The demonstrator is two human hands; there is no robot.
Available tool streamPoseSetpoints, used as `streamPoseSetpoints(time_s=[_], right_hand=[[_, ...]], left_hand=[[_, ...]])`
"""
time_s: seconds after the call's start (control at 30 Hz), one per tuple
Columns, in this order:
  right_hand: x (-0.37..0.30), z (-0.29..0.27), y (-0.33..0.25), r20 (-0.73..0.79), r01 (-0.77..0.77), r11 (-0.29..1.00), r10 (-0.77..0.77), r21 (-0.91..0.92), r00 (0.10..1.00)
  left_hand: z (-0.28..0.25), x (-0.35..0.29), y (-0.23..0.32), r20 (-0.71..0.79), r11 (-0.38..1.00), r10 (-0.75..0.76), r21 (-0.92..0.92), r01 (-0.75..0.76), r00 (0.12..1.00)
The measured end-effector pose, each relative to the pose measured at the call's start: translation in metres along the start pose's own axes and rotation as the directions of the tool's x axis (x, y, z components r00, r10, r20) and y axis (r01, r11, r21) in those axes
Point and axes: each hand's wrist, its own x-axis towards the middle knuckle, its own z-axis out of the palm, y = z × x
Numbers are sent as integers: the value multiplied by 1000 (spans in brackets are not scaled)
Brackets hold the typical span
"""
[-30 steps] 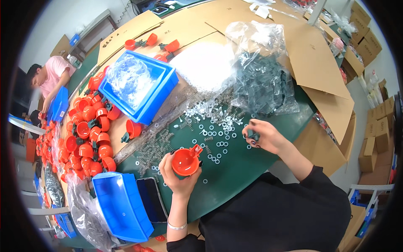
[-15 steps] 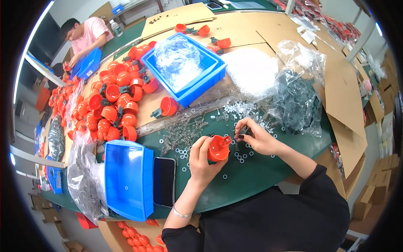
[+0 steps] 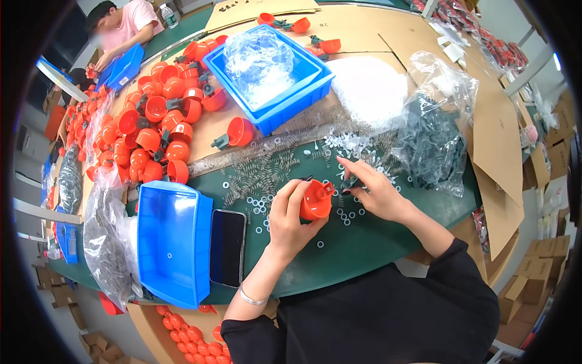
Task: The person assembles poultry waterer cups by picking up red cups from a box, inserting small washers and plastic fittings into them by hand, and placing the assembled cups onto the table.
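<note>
My left hand (image 3: 290, 213) is closed round a red plastic cup (image 3: 314, 203) with a small red stem inside its open mouth. Just right of the cup is my right hand (image 3: 377, 193), its index finger stretched out and its thumb curled in. Something small and dark seems to sit between the thumb and the other fingers, too small to name. Beneath and around both hands, small white ring washers (image 3: 345, 216) lie scattered on the green table. Beyond them are many metal coil springs (image 3: 257, 176) and a heap of small white plastic pieces (image 3: 348, 142).
Left of my hands are a phone (image 3: 228, 249) and a blue bin (image 3: 160, 242) holding one washer. Red cups with dark fittings (image 3: 154, 124) are piled farther left. Stacked blue trays (image 3: 303, 100) stand ahead; a bag of dark parts (image 3: 433, 142) lies right. A co-worker (image 3: 124, 30) sits far left.
The view has shifted slightly, moving the bin and phone leftward in the picture. My right hand has drawn a little away from the cup, its index finger straighter. My left hand still holds the cup.
</note>
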Motion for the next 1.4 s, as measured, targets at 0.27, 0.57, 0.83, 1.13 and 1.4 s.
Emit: streamPoseSetpoints(time_s=[0.27, 0.57, 0.83, 1.13, 1.4], right_hand=[[-2, 8, 3, 34, 222, 971, -220, -89, 975], [-3, 15, 5, 29, 169, 986, -169, 3, 985], [-9, 26, 13, -55, 83, 977, -74, 196, 996], [-7, 19, 17, -15, 275, 956, -275, 103, 961], [-3, 50, 9, -278, 374, 907, -416, -192, 866]], left_hand=[[1, -1, 1, 6, 1000, -8, -2, 8, 1000], [3, -2, 0, -26, 1000, 25, -4, -25, 999], [5, -4, -5, 81, 990, 58, -136, -46, 995], [1, -1, -1, 125, 980, 110, -182, -86, 986], [8, -4, 7, 118, 928, -188, -305, 216, 975]])
